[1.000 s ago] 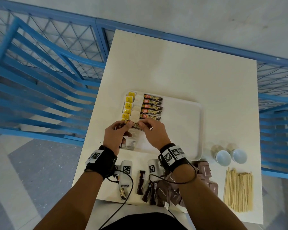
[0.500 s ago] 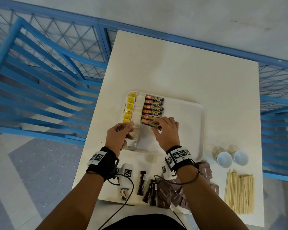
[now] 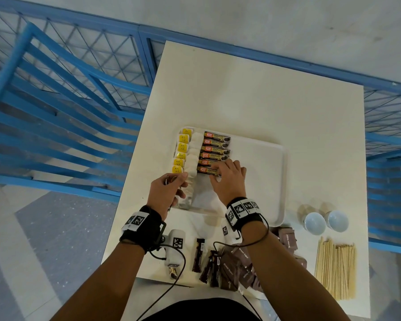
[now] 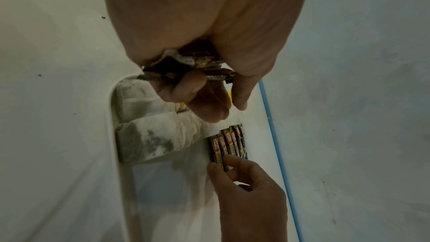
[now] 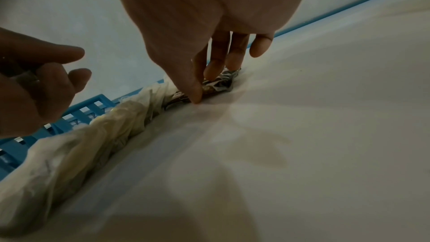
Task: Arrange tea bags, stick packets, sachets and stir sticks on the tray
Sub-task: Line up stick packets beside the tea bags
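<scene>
The nearest coffee sachet [image 3: 206,170] lies last in a row on the tray [image 3: 264,181]'s left part; the right hand [image 3: 228,180] pinches its right end. White teabags [image 3: 192,156] lie just beside the row's left ends. The left hand [image 3: 166,193] grips a sachet bundle [image 4: 186,69] over them. Cups [image 3: 315,223], wooden sticks [image 3: 333,267] and brown packets [image 3: 236,267] rest apart on the table [image 3: 241,89].

Bare hands [image 3: 166,193] — black wrist straps [image 3: 146,230], coded tags [image 3: 136,222], cables [image 3: 176,272].
</scene>
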Action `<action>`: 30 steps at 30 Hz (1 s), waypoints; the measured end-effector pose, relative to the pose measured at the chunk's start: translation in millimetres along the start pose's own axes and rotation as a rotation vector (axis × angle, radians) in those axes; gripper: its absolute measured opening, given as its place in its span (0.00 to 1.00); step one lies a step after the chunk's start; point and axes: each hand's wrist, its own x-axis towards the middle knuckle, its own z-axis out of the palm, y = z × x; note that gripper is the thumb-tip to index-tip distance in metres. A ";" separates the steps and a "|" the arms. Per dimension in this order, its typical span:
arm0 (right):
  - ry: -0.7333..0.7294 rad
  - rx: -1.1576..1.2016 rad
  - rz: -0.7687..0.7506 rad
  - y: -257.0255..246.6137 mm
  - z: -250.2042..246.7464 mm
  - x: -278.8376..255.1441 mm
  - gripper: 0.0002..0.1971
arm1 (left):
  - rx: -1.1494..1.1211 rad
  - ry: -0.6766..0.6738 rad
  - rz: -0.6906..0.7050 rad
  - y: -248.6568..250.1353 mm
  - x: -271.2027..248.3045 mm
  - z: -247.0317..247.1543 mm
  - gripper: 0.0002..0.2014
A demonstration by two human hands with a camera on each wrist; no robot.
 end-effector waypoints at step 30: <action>-0.298 0.512 -0.033 -62.0 -28.0 -40.0 0.10 | -0.233 -0.112 -0.068 2.3 -11.9 9.2 0.09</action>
